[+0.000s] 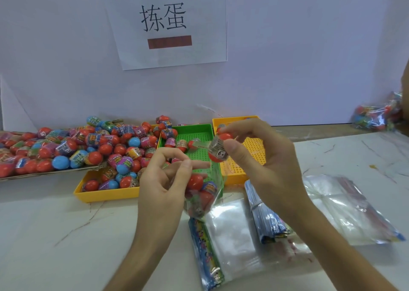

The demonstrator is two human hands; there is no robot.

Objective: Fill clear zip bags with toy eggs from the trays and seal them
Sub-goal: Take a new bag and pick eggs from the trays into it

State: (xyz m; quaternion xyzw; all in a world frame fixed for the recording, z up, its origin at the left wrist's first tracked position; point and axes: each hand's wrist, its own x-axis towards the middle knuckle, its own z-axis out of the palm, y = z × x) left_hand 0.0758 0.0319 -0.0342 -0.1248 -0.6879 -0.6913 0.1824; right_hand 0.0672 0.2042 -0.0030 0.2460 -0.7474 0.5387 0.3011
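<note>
My left hand (163, 180) pinches the open mouth of a clear zip bag (200, 199) that hangs above the table and holds several toy eggs. My right hand (256, 155) grips two red toy eggs (220, 147) just above and right of the bag's mouth. Behind the bag stands a green tray (199, 131) with a few eggs at its far end. A yellow tray (106, 192) on the left holds several eggs, and a large heap of eggs (66, 144) fills a flat tray further left.
A second yellow tray (254, 144) lies behind my right hand. Stacks of flat clear zip bags (234, 231) with printed headers cover the table at front right. A filled bag (378, 113) rests at the far right by the white wall.
</note>
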